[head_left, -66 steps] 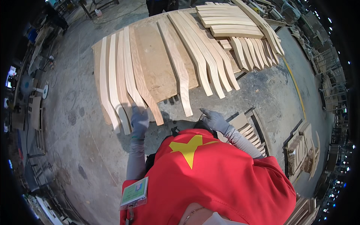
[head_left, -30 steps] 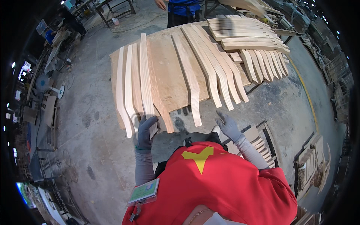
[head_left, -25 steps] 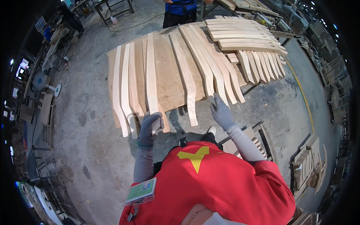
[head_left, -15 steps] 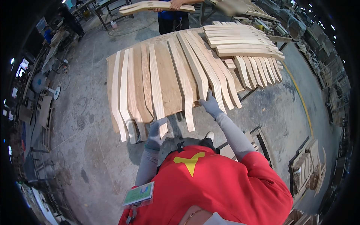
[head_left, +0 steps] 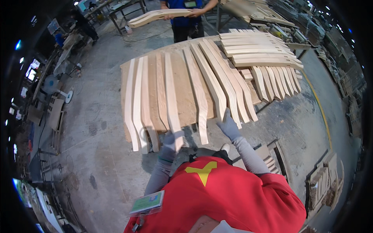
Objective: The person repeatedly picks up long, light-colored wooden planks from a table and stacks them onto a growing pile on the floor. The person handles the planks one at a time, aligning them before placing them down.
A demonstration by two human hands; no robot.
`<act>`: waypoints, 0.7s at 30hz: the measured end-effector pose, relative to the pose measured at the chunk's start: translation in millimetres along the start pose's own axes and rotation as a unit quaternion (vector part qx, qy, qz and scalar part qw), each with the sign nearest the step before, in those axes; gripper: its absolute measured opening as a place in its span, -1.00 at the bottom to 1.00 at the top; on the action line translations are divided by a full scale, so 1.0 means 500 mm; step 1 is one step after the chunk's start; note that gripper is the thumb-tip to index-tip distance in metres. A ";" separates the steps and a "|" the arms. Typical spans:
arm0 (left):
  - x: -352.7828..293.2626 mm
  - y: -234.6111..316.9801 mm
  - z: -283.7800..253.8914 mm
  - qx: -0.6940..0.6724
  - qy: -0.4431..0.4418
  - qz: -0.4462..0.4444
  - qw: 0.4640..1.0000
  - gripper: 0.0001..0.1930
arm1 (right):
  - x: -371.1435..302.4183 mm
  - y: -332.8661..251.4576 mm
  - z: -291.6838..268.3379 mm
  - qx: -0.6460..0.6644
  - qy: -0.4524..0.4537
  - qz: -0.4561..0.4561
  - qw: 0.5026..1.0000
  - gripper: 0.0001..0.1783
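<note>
Several pale, curved wooden slats lie side by side across a board-topped table (head_left: 186,116), their bent ends reaching past its near edge. My left hand (head_left: 168,144), in a grey glove, is closed round the near end of one curved wooden slat (head_left: 171,97) left of the middle. Farther right, my gloved right hand (head_left: 230,127) grips the near end of another curved wooden slat (head_left: 210,79); its fingers are partly hidden by the wood. Between the two hands, a single slat (head_left: 202,105) lies untouched.
Across the table a person in blue (head_left: 182,22) holds a slotted wooden piece (head_left: 159,15). Stacked slotted pieces (head_left: 264,50) sit at the far right, above a row of shorter ends (head_left: 276,81). A fan (head_left: 51,83) stands left; wood piles (head_left: 322,182) rest on the floor right.
My view has shifted, so the table appears lower and farther right. Both my hands stay at the same slats. The person opposite still holds the slotted piece, with more of their body showing.
</note>
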State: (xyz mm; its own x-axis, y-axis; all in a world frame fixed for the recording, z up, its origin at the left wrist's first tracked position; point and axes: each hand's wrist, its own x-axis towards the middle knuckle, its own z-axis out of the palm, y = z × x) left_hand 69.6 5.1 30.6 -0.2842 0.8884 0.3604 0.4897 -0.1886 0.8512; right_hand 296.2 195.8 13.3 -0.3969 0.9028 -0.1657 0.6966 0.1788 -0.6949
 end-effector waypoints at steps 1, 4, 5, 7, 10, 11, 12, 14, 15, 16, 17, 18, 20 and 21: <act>0.003 0.002 0.006 0.267 -0.022 0.150 0.952 -0.47 | -0.011 -0.003 0.001 -0.042 0.019 -0.033 0.998 0.09; 0.021 -0.014 0.087 -0.076 0.051 -0.436 0.895 -0.20 | -0.017 -0.001 0.017 -0.059 -0.032 -0.055 0.996 0.09; 0.014 -0.027 0.099 0.068 0.010 -0.448 0.892 -0.06 | -0.017 0.002 0.022 -0.070 -0.028 -0.078 0.994 0.09; 0.019 -0.017 0.137 0.109 -0.028 -0.436 0.893 0.07 | -0.010 0.038 0.026 -0.075 -0.015 -0.101 0.992 0.10; 0.028 -0.023 0.151 0.173 -0.085 -0.419 0.887 0.06 | -0.002 0.052 0.021 -0.062 -0.026 -0.103 0.992 0.13; 0.044 -0.018 0.131 0.143 -0.099 -0.420 0.891 0.06 | -0.002 0.051 0.022 -0.054 -0.015 -0.107 0.993 0.14; 0.051 -0.021 0.109 0.169 -0.105 -0.407 0.891 0.06 | -0.007 0.040 0.023 -0.036 -0.031 -0.111 0.993 0.13; 0.082 -0.031 0.054 0.204 -0.099 -0.370 0.901 0.04 | -0.013 0.032 0.018 -0.005 -0.053 -0.108 0.993 0.11; 0.122 -0.031 0.009 0.215 -0.086 -0.344 0.910 0.02 | -0.010 0.035 0.019 -0.012 -0.048 -0.119 0.992 0.12; 0.179 -0.021 -0.036 0.238 -0.041 -0.315 0.918 0.00 | -0.005 0.048 0.022 -0.022 -0.042 -0.127 0.991 0.12; 0.237 -0.001 -0.090 0.260 0.006 -0.287 0.922 -0.02 | 0.001 0.061 0.024 -0.032 -0.038 -0.135 0.990 0.13; 0.282 0.019 -0.145 0.283 0.083 -0.111 0.949 -0.07 | 0.009 0.071 0.020 -0.003 -0.039 -0.124 0.992 0.14; 0.420 0.098 -0.236 0.219 0.085 -0.124 0.964 -0.09 | 0.031 0.068 0.011 0.056 -0.026 -0.079 0.995 0.14; 0.476 0.132 -0.284 0.235 0.079 -0.152 0.957 -0.09 | 0.035 0.057 0.018 0.092 -0.030 -0.064 0.993 0.14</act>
State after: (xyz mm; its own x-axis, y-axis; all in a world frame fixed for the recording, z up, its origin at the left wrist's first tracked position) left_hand -82.8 144.7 226.6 -0.5752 0.7913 0.2072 0.6700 0.3105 0.6743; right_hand 303.7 213.4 -15.4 -0.5135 0.8517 -0.1048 0.5192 0.2111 -0.8282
